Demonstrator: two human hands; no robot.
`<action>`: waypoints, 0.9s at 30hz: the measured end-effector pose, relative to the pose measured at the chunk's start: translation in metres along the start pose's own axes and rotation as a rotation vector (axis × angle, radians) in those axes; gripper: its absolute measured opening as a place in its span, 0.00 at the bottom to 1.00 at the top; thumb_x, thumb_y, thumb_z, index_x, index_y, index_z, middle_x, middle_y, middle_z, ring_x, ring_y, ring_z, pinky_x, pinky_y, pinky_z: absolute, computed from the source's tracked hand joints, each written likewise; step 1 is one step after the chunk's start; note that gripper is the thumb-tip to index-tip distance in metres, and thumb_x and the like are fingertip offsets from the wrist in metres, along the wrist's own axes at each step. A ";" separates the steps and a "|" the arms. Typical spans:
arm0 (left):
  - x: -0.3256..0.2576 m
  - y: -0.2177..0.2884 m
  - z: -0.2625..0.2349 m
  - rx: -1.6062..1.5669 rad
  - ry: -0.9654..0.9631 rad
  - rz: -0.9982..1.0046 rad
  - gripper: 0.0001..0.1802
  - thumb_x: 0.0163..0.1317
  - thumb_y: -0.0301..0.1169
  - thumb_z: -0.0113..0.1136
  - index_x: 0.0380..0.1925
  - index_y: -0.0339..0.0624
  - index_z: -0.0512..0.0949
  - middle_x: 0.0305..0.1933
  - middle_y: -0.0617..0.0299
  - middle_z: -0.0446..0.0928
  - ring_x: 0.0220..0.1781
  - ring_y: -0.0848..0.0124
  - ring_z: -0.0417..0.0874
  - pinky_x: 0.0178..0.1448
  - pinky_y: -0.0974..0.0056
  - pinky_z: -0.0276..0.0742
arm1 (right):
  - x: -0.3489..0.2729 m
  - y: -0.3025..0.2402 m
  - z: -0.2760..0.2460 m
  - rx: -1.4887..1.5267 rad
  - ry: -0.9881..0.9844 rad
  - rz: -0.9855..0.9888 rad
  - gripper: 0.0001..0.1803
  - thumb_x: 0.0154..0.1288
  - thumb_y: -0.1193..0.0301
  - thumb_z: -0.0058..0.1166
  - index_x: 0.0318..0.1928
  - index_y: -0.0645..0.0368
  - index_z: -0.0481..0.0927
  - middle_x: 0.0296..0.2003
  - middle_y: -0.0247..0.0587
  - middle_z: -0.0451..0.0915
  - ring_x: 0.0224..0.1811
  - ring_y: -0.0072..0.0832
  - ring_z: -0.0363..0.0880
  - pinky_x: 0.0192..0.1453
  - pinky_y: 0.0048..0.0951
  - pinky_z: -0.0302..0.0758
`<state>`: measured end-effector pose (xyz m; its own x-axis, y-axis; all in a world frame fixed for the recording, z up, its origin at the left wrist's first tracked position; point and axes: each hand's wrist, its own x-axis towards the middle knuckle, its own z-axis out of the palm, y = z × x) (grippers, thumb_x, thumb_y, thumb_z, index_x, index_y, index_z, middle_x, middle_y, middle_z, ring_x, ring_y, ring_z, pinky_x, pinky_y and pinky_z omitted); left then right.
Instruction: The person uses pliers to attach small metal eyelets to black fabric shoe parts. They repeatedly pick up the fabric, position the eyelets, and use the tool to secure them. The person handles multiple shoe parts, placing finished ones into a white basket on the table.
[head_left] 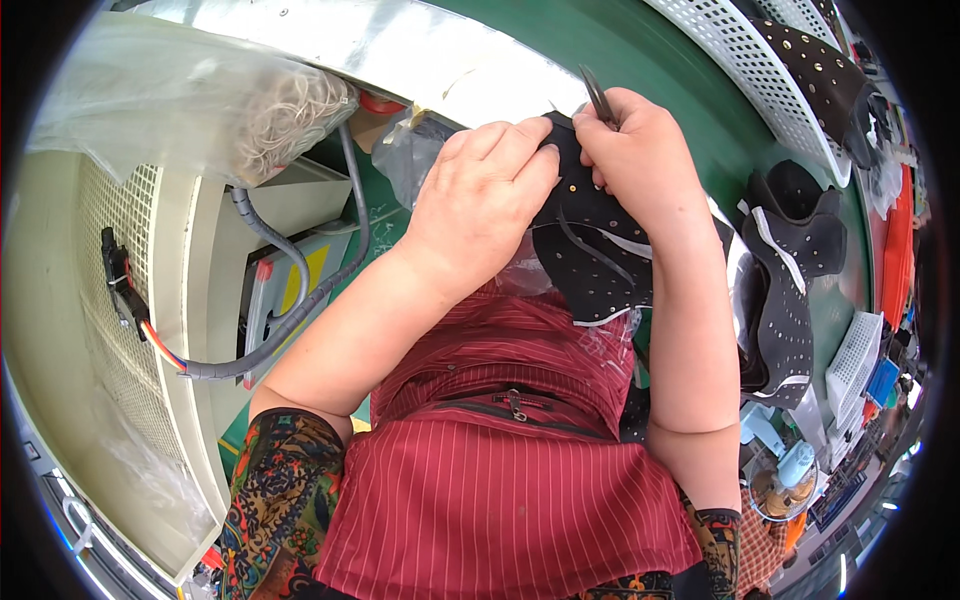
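My left hand (487, 190) is closed on the upper edge of a black piece of shoe-upper material (580, 190) dotted with small holes and shiny eyelets. Its fingertips pinch the edge. Beside it, my right hand (645, 150) is wrapped round small dark metal thread snips (597, 95), their pointed blades sticking up past the fingers. The right fingertips also touch the black piece. More of this dotted material with white edging hangs down over my lap, against the red striped apron (510, 500). The fingers hide most of the snips' handle.
A bright metal plate (440, 60) lies ahead on the green tabletop (690, 120). White perforated baskets (750, 70) stand at the far right, and stacked black pieces (780, 310) lie nearer. At left are a clear bag of pale rings (290, 120), a grey cable (300, 330) and beige housing (200, 350).
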<state>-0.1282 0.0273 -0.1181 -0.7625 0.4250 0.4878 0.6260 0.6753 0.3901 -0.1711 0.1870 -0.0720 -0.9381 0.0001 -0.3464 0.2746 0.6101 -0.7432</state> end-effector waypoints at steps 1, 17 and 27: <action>0.002 0.000 -0.001 0.001 -0.005 0.011 0.14 0.47 0.27 0.64 0.36 0.40 0.76 0.47 0.60 0.76 0.44 0.62 0.77 0.50 0.59 0.70 | 0.000 0.000 0.000 -0.010 0.003 -0.004 0.13 0.58 0.70 0.50 0.34 0.70 0.78 0.19 0.46 0.77 0.21 0.29 0.76 0.30 0.29 0.73; 0.017 0.015 -0.012 0.181 -0.211 0.038 0.10 0.49 0.28 0.53 0.33 0.40 0.71 0.50 0.52 0.75 0.45 0.63 0.74 0.51 0.60 0.70 | -0.046 0.028 -0.062 -0.100 0.028 -0.002 0.13 0.58 0.67 0.58 0.29 0.68 0.76 0.17 0.35 0.70 0.22 0.19 0.64 0.28 0.24 0.65; 0.021 0.020 -0.010 0.220 -0.235 0.010 0.21 0.50 0.26 0.56 0.47 0.38 0.73 0.51 0.54 0.76 0.44 0.62 0.75 0.49 0.59 0.71 | -0.046 0.063 -0.055 0.058 0.185 0.008 0.12 0.58 0.69 0.58 0.28 0.67 0.76 0.18 0.29 0.69 0.24 0.14 0.64 0.29 0.20 0.63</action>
<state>-0.1299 0.0431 -0.0925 -0.7894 0.5428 0.2869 0.6029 0.7737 0.1950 -0.1225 0.2694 -0.0713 -0.9571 0.1540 -0.2453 0.2890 0.5627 -0.7745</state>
